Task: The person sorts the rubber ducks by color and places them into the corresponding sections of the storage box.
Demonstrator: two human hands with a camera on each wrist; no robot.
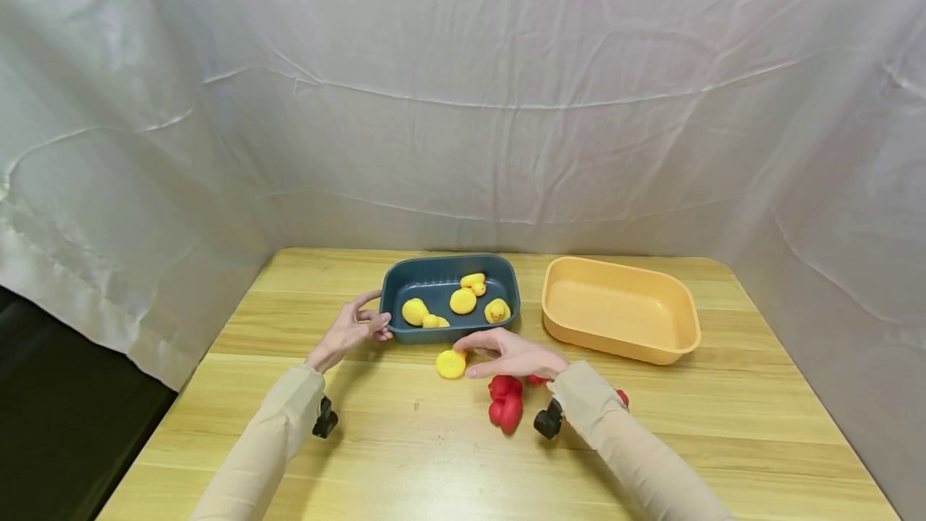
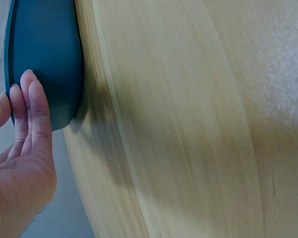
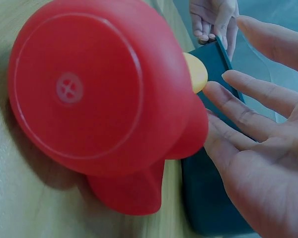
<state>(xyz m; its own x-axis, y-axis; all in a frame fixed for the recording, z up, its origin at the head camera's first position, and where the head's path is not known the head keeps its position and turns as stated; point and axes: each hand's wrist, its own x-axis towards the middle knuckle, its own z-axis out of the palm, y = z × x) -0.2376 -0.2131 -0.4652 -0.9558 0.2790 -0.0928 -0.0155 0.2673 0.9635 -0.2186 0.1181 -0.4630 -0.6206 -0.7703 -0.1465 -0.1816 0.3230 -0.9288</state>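
Left hand (image 1: 350, 334) straight-fingered against navy bin (image 1: 437, 335), yellow ducks (image 1: 496, 311) inside, round, smooth yellow toy (image 1: 449, 365) on table (image 1: 731, 400) just before bin, right hand (image 1: 510, 355) spread beside toy, red toys (image 1: 508, 408), orange bin (image 1: 615, 308), glossy wood grain, creased pale curtains (image 1: 506, 143)

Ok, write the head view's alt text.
A person's right hand is at a yellow toy on a wooden table; the left hand touches a dark blue bin holding yellow ducks. Red toys lie nearby; an empty orange bin is farther right.

A makeshift, booth-like workspace: pale, wrinkled fabric sheets (image 1: 463, 127) hang behind and on both sides of a wood-grain table (image 1: 405, 441).
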